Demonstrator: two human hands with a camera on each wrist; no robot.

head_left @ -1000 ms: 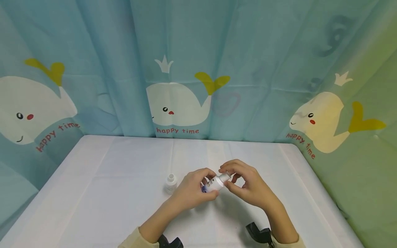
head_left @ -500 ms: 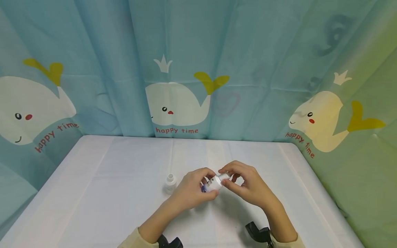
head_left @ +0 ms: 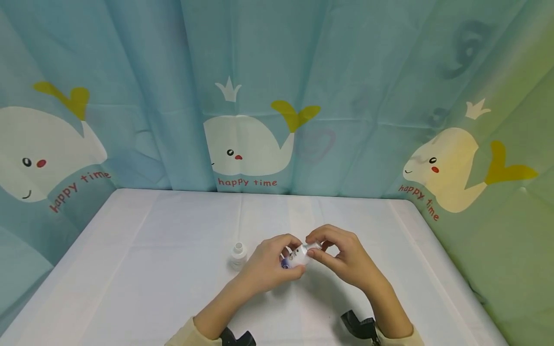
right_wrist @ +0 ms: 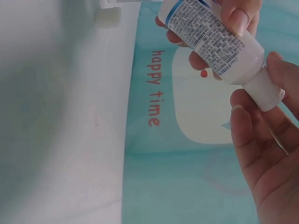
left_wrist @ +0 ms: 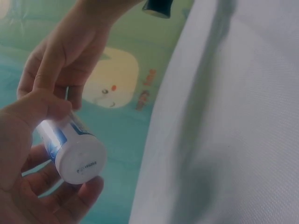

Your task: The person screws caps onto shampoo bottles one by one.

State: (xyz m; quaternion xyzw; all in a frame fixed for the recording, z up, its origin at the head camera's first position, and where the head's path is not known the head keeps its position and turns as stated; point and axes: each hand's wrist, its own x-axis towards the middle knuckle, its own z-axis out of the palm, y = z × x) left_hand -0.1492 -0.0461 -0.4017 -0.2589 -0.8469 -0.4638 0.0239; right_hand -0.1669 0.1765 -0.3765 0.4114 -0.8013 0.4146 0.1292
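In the head view my left hand (head_left: pixel 270 265) grips the body of a small white bottle (head_left: pixel 296 258) with a blue-and-white label. The bottle tilts up to the right, raised over the table. Its flat printed base (left_wrist: pixel 80 161) faces the left wrist camera. My right hand (head_left: pixel 346 257) pinches the white cap (right_wrist: pixel 262 91) at the neck end between thumb and fingers. Small print covers the label (right_wrist: pixel 208 39) in the right wrist view. Just left of my left hand, a second white bottle (head_left: pixel 238 257) stands upright on the table, its neck uncapped.
A white cloth covers the table (head_left: pixel 173 230). Behind it and along its sides hangs a blue-green curtain (head_left: pixel 355 158) printed with whales. Black wrist mounts (head_left: pixel 361 327) sit at both beige sleeves (head_left: pixel 190 334).
My right fingers have shifted slightly along the cap toward the bottle and cover more of it. The left hand, its bottle and the standing bottle stay in place.
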